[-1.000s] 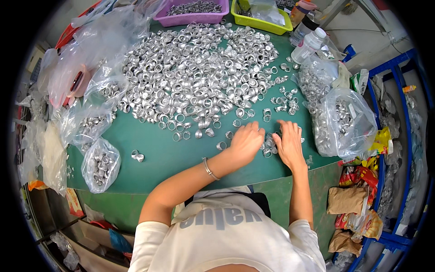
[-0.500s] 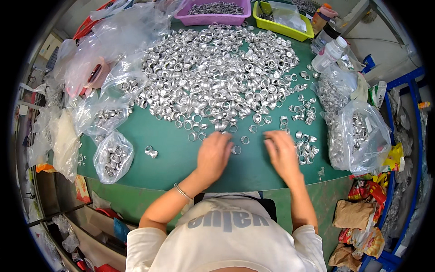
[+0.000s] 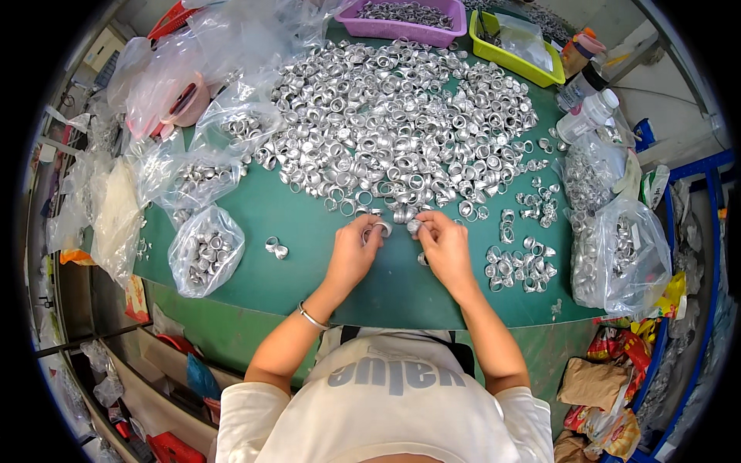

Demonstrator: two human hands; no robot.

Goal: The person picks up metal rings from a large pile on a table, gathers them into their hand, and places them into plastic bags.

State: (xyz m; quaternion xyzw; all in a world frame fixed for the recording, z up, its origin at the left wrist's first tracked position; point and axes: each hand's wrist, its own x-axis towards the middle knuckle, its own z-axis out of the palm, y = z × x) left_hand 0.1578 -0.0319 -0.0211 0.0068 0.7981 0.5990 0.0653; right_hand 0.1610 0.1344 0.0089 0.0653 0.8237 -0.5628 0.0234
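Note:
A broad heap of silver-coloured rings (image 3: pixel 401 123) covers the far middle of the green table (image 3: pixel 363 285). At its near edge my left hand (image 3: pixel 356 245) pinches a silver ring (image 3: pixel 384 229) between thumb and fingers. Close by on the right, my right hand (image 3: pixel 444 245) has its fingertips closed on another ring (image 3: pixel 414 227). One more ring lies partly hidden beneath the right fingers. To the right of that hand sit small groups of rings (image 3: pixel 521 266). Two rings (image 3: pixel 276 248) lie apart, left of my left hand.
Clear plastic bags of rings stand at the left (image 3: pixel 207 251) and right (image 3: pixel 617 255). A purple basin (image 3: pixel 401 29) and a yellow-green tray (image 3: pixel 517 62) line the far edge. White bottle (image 3: pixel 588 116) at far right; pink cup (image 3: pixel 185 100) at far left.
Both hands have drawn closer together at the heap's near edge and now pinch rings. Half a second ago they were blurred and wider apart. The whole view has shifted slightly.

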